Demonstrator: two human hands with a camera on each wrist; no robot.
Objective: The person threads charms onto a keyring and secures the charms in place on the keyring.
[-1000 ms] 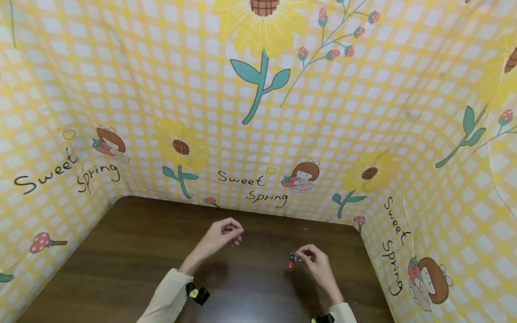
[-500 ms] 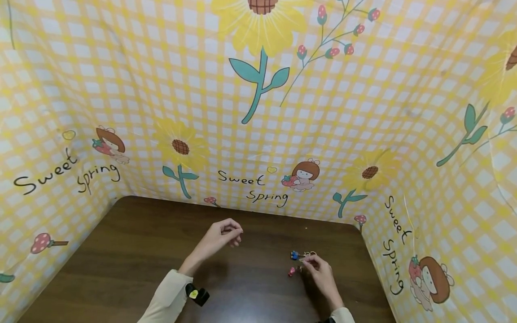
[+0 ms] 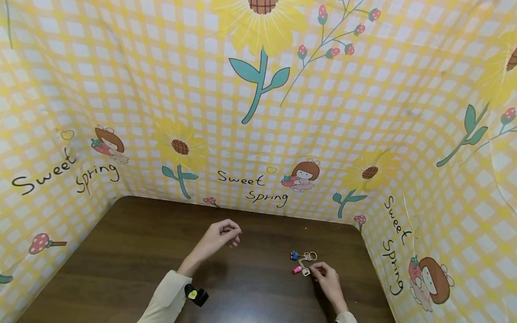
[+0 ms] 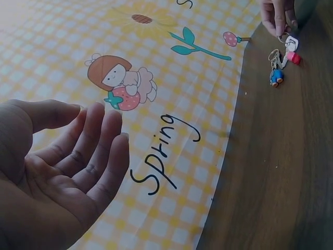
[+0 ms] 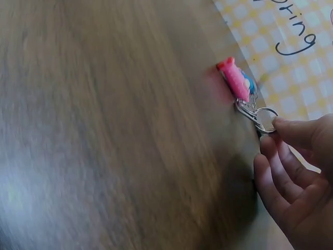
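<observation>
My right hand (image 3: 328, 280) pinches the metal split ring (image 5: 259, 125) of a keychain between thumb and fingertips. A pink figure charm (image 5: 237, 82) hangs off that ring by a silver clasp (image 5: 244, 109) and lies on the brown table. Just beyond it lies a second keychain with a blue figure charm (image 3: 294, 255), its own ring (image 3: 313, 256) out to the right. In the left wrist view the blue charm (image 4: 276, 77) and pink charm (image 4: 294, 57) are close together. Holding nothing, my left hand (image 4: 67, 172) hovers over the table, fingers loosely curled.
The wood-grain table (image 3: 153, 251) is walled on the back and both sides by a yellow checked cloth (image 3: 226, 148) with flowers and lettering. A black wrist camera (image 3: 196, 295) is strapped over the left sleeve (image 3: 165, 296).
My right hand has lowered the bunched charms to the table and drawn back toward me. The blue keychain is let go and lies apart; the pink one's ring stays pinched. My left hand stays put.
</observation>
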